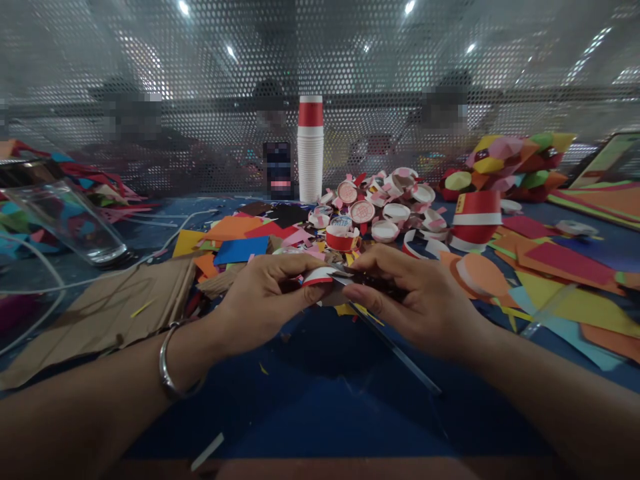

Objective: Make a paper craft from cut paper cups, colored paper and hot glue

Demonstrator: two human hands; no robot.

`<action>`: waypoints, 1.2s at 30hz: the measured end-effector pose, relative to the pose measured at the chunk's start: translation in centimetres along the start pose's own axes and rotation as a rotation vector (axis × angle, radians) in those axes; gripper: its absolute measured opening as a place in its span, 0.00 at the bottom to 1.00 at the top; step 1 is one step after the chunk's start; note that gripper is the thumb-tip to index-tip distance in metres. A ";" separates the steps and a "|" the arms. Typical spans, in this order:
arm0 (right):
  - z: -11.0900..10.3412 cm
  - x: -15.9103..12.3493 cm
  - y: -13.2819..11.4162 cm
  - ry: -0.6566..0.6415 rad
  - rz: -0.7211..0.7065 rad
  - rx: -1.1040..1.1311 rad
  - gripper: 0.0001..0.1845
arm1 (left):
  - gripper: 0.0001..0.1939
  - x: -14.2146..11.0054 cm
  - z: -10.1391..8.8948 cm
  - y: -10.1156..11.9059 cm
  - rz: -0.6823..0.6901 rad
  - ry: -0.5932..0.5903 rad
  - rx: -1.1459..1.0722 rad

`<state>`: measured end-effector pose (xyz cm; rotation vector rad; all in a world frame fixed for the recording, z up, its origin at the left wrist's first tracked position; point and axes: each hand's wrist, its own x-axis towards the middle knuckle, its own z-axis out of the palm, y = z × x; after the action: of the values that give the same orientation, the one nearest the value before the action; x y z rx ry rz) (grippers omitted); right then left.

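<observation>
My left hand (273, 287) pinches a red-and-white piece of paper cup (319, 275) between thumb and fingers, above the blue table (320, 407). Close against it, my right hand (410, 287) is closed on small scissors (342, 273), whose metal blades meet the cup piece. The dark handles are mostly hidden by my fingers. Just beyond my hands lies a pile of cut paper-cup bottoms (385, 231) with pink tabs and red rims.
A tall stack of paper cups (311, 160) stands behind the pile. A red-and-white cup (476, 221) is at the right. Flat cardboard (120, 300) and a glass bottle (75, 217) lie left. Coloured paper (575, 300) spreads right. A clear stick (405, 357) lies below my right hand.
</observation>
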<state>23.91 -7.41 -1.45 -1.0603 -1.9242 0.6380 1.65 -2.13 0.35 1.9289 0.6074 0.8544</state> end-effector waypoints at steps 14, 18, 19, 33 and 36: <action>0.0 0.2 -0.4 0.027 -0.013 -0.009 0.12 | 0.05 0.1 -0.2 -0.9 -0.004 0.000 -0.070; 0.1 0.3 -0.3 0.033 0.018 0.001 0.12 | 0.05 0.2 -0.2 -0.7 -0.025 0.005 -0.067; 0.2 0.3 -0.2 0.034 0.025 -0.002 0.13 | 0.05 0.2 -0.2 -0.7 -0.034 0.004 -0.063; -0.2 1.4 0.9 0.131 0.251 0.319 0.24 | 0.05 0.6 0.0 -1.1 -0.277 0.101 -0.377; 0.1 1.4 0.7 0.059 0.332 0.405 0.26 | 0.06 0.6 0.1 -0.7 -0.337 0.123 -0.418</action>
<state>23.71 -5.89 -1.46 -1.1240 -1.4908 1.1152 2.08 -1.45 -0.15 1.3593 0.7370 0.8108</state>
